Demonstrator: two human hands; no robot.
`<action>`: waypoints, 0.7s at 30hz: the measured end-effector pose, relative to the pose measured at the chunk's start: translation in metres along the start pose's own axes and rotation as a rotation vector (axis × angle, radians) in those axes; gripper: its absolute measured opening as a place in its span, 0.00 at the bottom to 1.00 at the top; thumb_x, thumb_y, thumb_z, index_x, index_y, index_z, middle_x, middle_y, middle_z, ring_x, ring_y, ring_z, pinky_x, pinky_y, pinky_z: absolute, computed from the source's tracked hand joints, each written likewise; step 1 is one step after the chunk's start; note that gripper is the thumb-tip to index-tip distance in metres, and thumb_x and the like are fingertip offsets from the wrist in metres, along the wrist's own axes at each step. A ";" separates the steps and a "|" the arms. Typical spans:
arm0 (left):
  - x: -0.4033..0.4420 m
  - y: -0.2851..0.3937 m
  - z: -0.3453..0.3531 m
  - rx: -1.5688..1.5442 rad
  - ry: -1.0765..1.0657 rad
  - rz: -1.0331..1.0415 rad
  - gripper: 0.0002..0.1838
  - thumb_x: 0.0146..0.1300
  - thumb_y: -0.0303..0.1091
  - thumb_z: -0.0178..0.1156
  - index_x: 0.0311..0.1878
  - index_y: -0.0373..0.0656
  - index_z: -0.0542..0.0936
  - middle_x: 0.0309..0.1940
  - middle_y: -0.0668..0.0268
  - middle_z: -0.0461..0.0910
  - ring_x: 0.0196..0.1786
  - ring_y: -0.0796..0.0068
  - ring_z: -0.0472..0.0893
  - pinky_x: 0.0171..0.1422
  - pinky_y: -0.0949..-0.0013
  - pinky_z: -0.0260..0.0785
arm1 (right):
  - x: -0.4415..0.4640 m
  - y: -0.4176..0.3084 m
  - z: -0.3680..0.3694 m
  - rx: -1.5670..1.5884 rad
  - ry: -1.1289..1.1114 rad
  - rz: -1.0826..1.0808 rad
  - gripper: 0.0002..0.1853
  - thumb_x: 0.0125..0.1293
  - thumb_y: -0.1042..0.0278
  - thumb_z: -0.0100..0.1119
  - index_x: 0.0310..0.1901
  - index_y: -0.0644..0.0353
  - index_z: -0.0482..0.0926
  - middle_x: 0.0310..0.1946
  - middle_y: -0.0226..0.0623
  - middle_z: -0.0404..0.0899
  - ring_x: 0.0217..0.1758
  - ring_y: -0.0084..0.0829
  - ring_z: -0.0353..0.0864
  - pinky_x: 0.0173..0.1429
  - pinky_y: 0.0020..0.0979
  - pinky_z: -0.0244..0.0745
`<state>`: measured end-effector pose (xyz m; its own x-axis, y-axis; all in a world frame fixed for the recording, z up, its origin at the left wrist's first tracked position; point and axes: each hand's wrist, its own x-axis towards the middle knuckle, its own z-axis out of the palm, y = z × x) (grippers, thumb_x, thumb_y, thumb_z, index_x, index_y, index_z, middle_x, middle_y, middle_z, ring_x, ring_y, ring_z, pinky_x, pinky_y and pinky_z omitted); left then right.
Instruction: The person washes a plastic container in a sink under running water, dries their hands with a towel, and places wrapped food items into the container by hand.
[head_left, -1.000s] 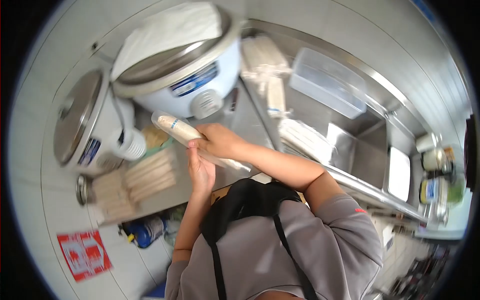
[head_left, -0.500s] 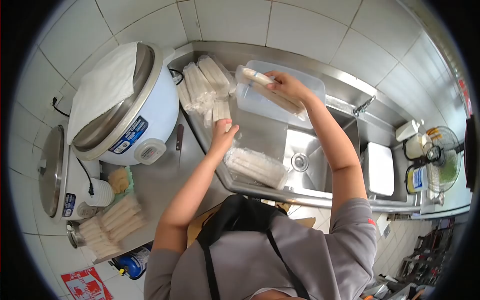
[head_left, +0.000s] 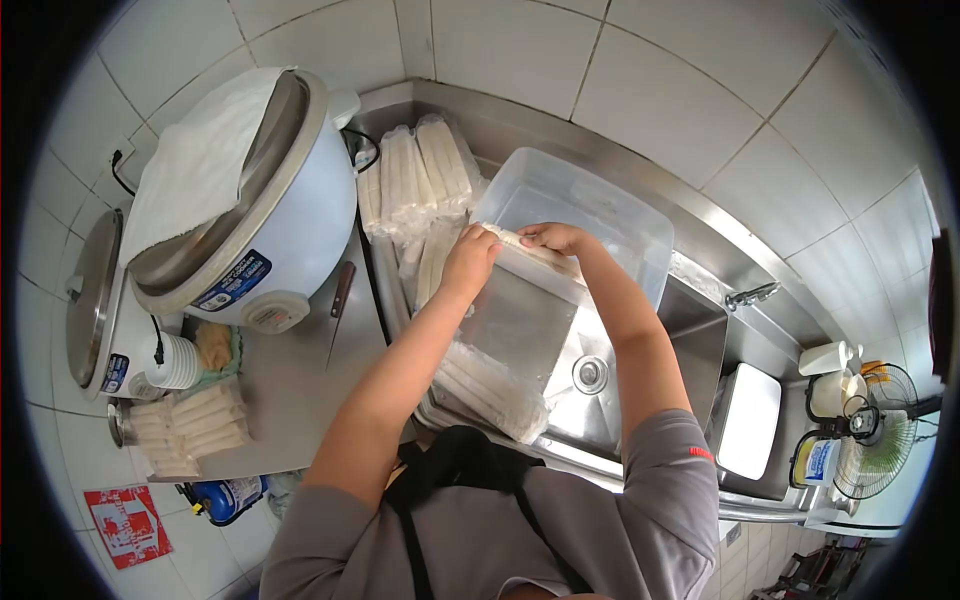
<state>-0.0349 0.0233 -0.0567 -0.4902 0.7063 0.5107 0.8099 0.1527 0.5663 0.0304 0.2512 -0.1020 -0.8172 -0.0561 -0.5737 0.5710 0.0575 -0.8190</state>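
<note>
A long pale wrapped pack (head_left: 538, 254) is held level between my two hands, over the near edge of a clear plastic bin (head_left: 590, 205). My left hand (head_left: 472, 262) pinches its left end. The fingers of my right hand (head_left: 553, 238) close on its upper side near the middle. Several similar wrapped packs (head_left: 415, 175) lie in the sink tray just left of the bin, and another one (head_left: 435, 262) is beside my left wrist. Below my hands, a larger wrapped bundle (head_left: 490, 390) rests along the sink's front edge.
At the left stand a big blue-white cooker (head_left: 290, 210) with a cloth (head_left: 200, 160) on its lid and a second cooker (head_left: 95, 300). A knife (head_left: 342, 292), stacked cups (head_left: 175, 362) and more packs (head_left: 205, 420) are on the counter. Right are a faucet (head_left: 752, 295), white tray (head_left: 750, 420) and fan (head_left: 880, 430).
My right hand has brought its pack down and left from above the bin. My left hand has left the pack in the tray and moved up and right to take the held pack's end.
</note>
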 end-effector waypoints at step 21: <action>-0.026 0.010 -0.006 -0.188 0.065 -0.092 0.16 0.51 0.29 0.60 0.45 0.38 0.76 0.51 0.53 0.71 0.57 0.55 0.68 0.61 0.62 0.60 | 0.051 -0.001 0.012 -1.069 0.188 -0.332 0.30 0.57 0.54 0.56 0.61 0.54 0.63 0.55 0.42 0.71 0.58 0.40 0.68 0.61 0.38 0.61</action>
<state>-0.0156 0.0020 -0.0604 -0.5840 0.6487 0.4880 0.6894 0.0788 0.7201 -0.0106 0.2364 -0.1304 -0.9660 -0.0823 -0.2452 0.0371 0.8941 -0.4462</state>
